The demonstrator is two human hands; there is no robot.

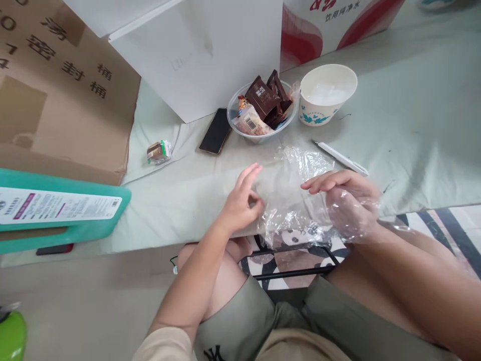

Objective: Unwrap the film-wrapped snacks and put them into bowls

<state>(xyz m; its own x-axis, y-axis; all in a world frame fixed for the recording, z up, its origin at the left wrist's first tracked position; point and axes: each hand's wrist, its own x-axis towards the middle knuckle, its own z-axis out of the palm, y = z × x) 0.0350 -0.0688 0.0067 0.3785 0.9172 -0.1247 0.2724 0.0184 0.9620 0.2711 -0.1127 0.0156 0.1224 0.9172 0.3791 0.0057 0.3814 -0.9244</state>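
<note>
A crinkled sheet or bag of clear plastic film point(285, 215) spreads between my hands, over the front edge of the table. My left hand point(242, 203) is at the film's left side, thumb and forefinger closed in a pinch on its edge, with the other fingers stretched. On the right, my right hand point(349, 203) has its fingers extended leftward over the film. Some film lies over its thumb side and wrist, and whether it is inside a bag I cannot tell. Just beyond that hand lies a white pen point(341, 158).
A clear bowl point(240, 133) of wrapped snacks stands beside a white paper tub point(319, 108). Further left are a black phone point(217, 131) and a small wrapped snack point(159, 152). Cartons point(67, 110) line the back; a teal container point(112, 213) is at left.
</note>
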